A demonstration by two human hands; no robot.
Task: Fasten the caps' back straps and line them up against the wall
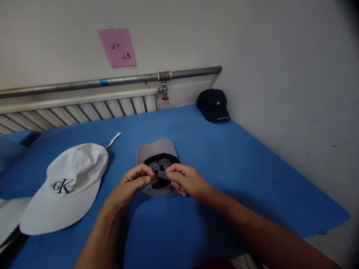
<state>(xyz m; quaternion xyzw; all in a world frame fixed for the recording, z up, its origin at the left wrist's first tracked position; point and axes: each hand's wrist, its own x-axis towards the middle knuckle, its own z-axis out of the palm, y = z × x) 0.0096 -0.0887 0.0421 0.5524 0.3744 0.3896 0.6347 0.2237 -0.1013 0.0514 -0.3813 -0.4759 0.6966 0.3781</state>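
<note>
My two forearms [251, 220] come in from the near edge, the left rising toward the far side, the right slanting in from the near right, and my hands meet over a gray baseball cap [159, 163] on the blue-covered surface [168, 125]. The cap lies between and beneath my fingers, its hollow facing up at me, brim pointing to the far side and crown on the near side.

My left hand [127, 185] is at the cap's left, thumb and fingertips drawn together on a small dark strap piece [154, 179], whose detail I can't make out. My right hand [186, 181] is over the cap's right side, thumb pressed against bent fingers, gripping a flat gray strap tab [163, 175] that points left. The two pieces sit close together above the cap's hollow; I can't tell whether they touch.

Left of my left hand, well apart from it, a larger white cap [84, 160] with black lettering rests with its brim toward the near left. A black cap [213, 106] sits at the far right, near the wall, well beyond my right hand.
</note>
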